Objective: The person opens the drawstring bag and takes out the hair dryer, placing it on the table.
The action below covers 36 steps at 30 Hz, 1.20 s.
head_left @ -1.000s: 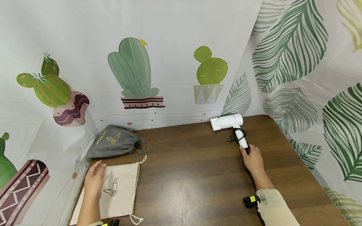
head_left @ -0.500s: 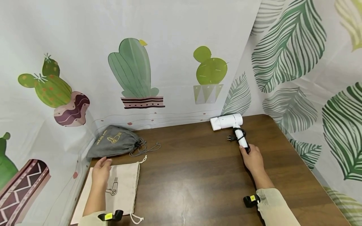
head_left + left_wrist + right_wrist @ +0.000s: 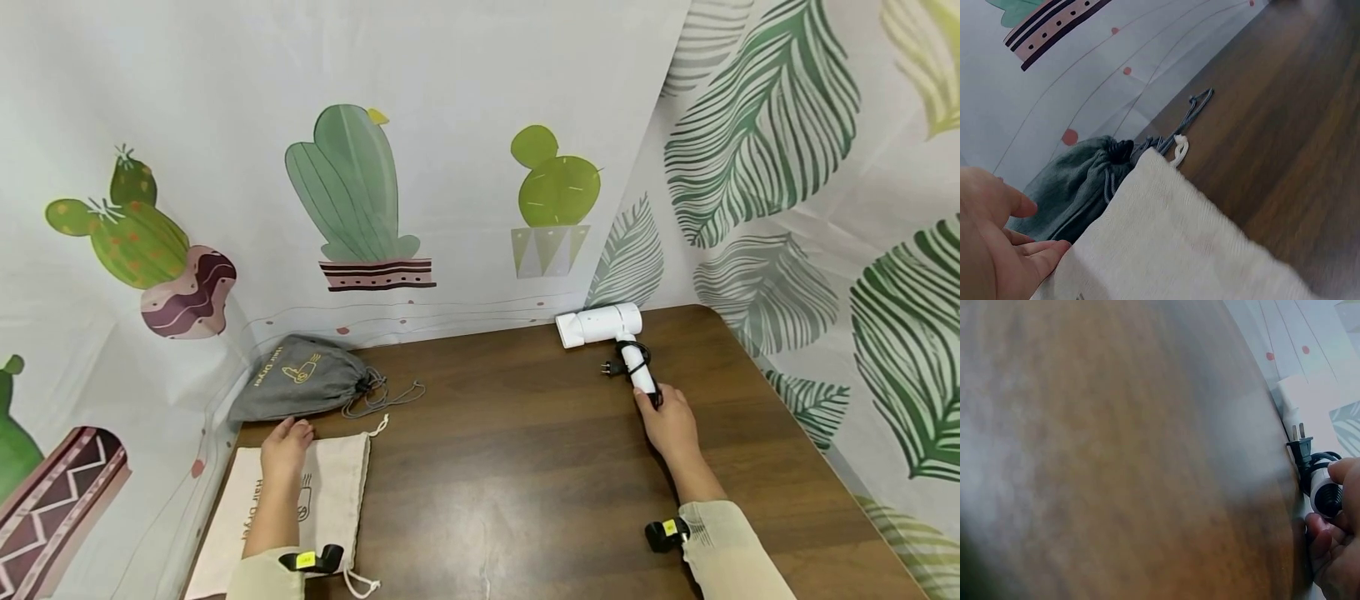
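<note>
At the table's back right lies a white hair dryer (image 3: 603, 323), its black cord wound round the handle and its two-pin plug (image 3: 1300, 447) sticking out to the side. My right hand (image 3: 671, 425) grips the lower end of that handle, thumb on one side and fingers on the other. On the left, my left hand (image 3: 285, 457) is over the far edge of a flat cream drawstring bag (image 3: 337, 483) printed with a hair dryer. Its fingertips (image 3: 1057, 245) are right at the cloth's edge, thumb apart. Just beyond sits a full-looking grey drawstring bag (image 3: 300, 387) with gold print.
White cords (image 3: 365, 585) hang from the cream bag's corners, and grey cords (image 3: 386, 400) trail right from the other bag. The brown wooden table (image 3: 480, 467) meets a cloth wall (image 3: 465, 167) printed with cacti and leaves.
My left hand has moved right and forward across the cream bag, toward the grey bag's near edge. My right hand and the hair dryer stay in place.
</note>
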Tool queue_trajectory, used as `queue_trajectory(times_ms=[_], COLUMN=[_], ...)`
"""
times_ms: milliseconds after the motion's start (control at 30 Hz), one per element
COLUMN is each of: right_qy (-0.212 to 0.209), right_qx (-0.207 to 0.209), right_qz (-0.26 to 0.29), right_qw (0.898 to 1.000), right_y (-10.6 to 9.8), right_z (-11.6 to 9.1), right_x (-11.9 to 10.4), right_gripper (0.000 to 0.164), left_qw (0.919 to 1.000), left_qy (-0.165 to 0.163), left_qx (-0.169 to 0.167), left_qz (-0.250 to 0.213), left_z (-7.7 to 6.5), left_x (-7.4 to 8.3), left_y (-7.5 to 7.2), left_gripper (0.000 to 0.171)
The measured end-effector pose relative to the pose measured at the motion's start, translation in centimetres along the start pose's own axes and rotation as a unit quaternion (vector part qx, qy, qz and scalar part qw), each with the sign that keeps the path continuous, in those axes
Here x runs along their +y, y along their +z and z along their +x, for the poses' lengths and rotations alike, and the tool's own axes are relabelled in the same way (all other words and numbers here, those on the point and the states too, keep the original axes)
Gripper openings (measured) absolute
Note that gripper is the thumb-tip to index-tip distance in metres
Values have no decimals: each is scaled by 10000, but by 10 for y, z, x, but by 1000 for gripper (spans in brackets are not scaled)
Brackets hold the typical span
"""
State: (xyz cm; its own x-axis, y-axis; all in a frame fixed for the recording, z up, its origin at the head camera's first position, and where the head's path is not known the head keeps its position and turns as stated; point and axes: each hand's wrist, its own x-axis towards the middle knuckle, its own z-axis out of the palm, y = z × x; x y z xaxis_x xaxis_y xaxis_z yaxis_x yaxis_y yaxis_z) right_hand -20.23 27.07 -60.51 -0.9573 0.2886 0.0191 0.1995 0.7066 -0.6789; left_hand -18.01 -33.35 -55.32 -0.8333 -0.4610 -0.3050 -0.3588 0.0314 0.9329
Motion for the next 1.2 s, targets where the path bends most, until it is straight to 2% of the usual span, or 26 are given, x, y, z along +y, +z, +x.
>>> queue_trajectory(times_ms=[500, 733, 867, 1100, 1200], right_qy=[-78, -52, -51, -98, -99], right_qx=[74, 48, 29, 71, 80], right_qz=[-45, -11, -35, -52, -45], right_qw=[9999, 10000, 10000, 9999, 9999], right_y=[2, 2, 1, 1, 2], right_z=[2, 2, 1, 1, 0], right_x=[3, 2, 1, 2, 2], right_gripper=[60, 60, 60, 57, 57], left_qw=[9956, 9860, 9772, 9448, 9371], left_qy=[-225, -435, -655, -1137, -1315], left_qx=[181, 378, 449, 631, 603], left_qz=[-888, -1563, -1971, -3008, -3177], left_z=[7, 9, 8, 7, 8], left_x=[0, 7, 16, 29, 30], left_y=[20, 26, 27, 24, 21], left_gripper=[64, 72, 71, 56, 55])
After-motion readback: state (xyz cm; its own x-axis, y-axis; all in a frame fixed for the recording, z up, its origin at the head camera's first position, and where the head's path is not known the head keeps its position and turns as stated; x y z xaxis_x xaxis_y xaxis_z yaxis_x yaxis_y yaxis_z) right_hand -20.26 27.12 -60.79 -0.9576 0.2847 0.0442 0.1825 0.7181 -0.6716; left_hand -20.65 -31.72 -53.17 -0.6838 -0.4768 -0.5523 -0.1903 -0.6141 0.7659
